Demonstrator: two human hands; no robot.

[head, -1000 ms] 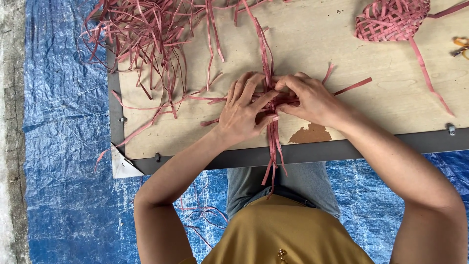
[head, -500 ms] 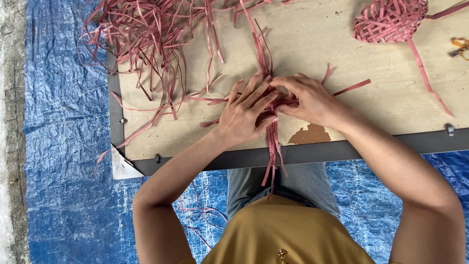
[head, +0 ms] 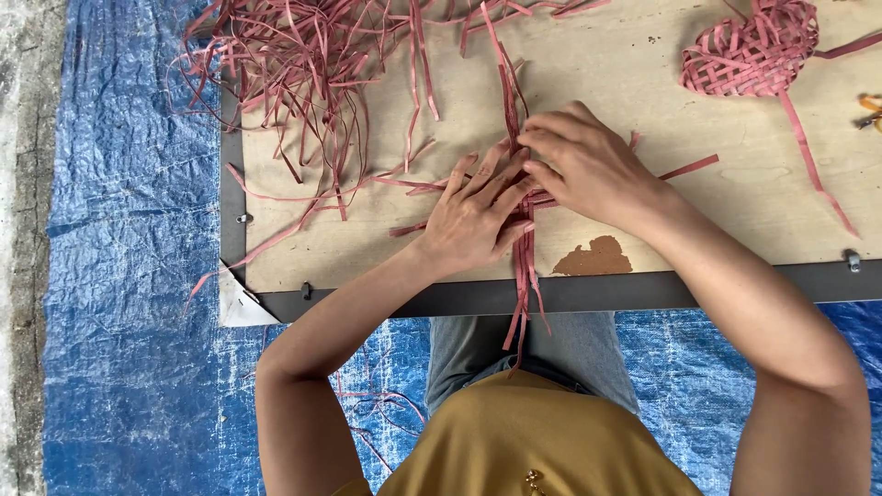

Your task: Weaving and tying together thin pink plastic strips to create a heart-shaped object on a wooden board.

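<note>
My left hand (head: 473, 216) lies flat, fingers spread, pressing down on crossed pink strips (head: 524, 253) on a plywood board (head: 643, 73). My right hand (head: 588, 165) rests just beside it, its fingertips curled onto the upright strips where they cross the sideways ones. Several of the strips run toward me and hang over the board's dark front edge. What lies under my palms is hidden.
A tangled heap of loose pink strips (head: 303, 64) covers the board's far left. A woven pink heart-shaped piece (head: 749, 50) lies at the far right. A small orange object (head: 868, 110) sits at the right edge. Blue tarp (head: 119, 276) covers the ground.
Both hands have shifted slightly along the crossed strips; the left fingers now lie flatter and more spread, and the right fingers have moved up onto the upright strips.
</note>
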